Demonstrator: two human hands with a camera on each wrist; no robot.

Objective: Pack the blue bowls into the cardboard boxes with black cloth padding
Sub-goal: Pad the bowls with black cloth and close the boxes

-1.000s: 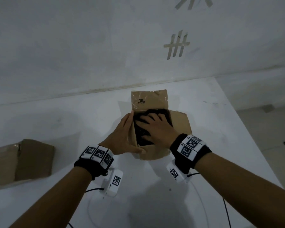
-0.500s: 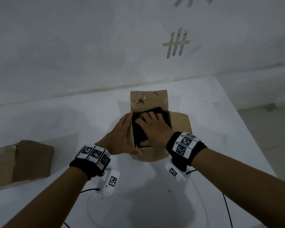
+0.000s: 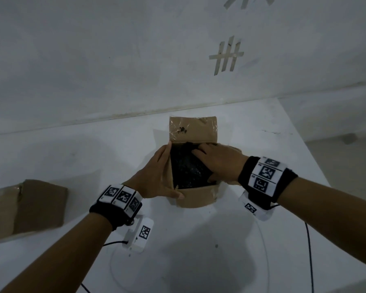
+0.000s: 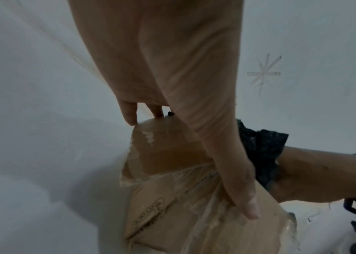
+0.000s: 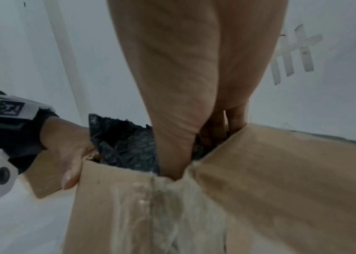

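Note:
An open cardboard box (image 3: 195, 198) stands mid-table, its far flap upright. Black cloth (image 3: 186, 168) fills the opening; no blue bowl shows in any view. My left hand (image 3: 156, 178) lies flat against the box's left flap, fingers straight, thumb along the near front corner. In the left wrist view that hand (image 4: 194, 86) rests on the taped flap (image 4: 168, 154). My right hand (image 3: 218, 161) presses down on the cloth at the far right of the opening. The right wrist view shows its fingers (image 5: 214, 130) going down between the cloth (image 5: 124, 146) and the right flap (image 5: 270, 180).
A second cardboard box (image 3: 30, 208) lies on its side at the left edge of the white table (image 3: 199, 261). A white wall rises just behind the open box. The table's right edge drops off near my right forearm. Cables trail across the near table.
My right hand slid from the middle of the cloth to the far right corner, its wrist swinging out to the right. The left hand stayed against the left flap.

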